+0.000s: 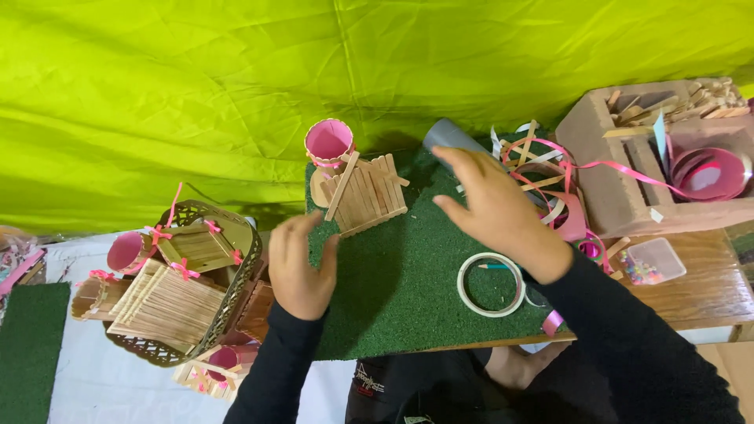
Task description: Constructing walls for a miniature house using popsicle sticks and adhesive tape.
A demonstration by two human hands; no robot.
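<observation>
Indoors, green turf mat (393, 275), lime backdrop (196, 78), left hand (298, 271) and right hand (499, 212) open, empty.

Your left hand (298, 267) and right hand (495, 212) are both bare, with no gloves, rings or watch showing. You wear a black long-sleeved top whose snug cuffs end right at each wrist. The right sleeve looks slightly fuzzy, like knitted wool, and the dark garment below carries a small pale print.

Grey tube (449, 138): near end hidden by right hand (499, 212). Green mat piece (31, 345): cut off at left edge.
</observation>
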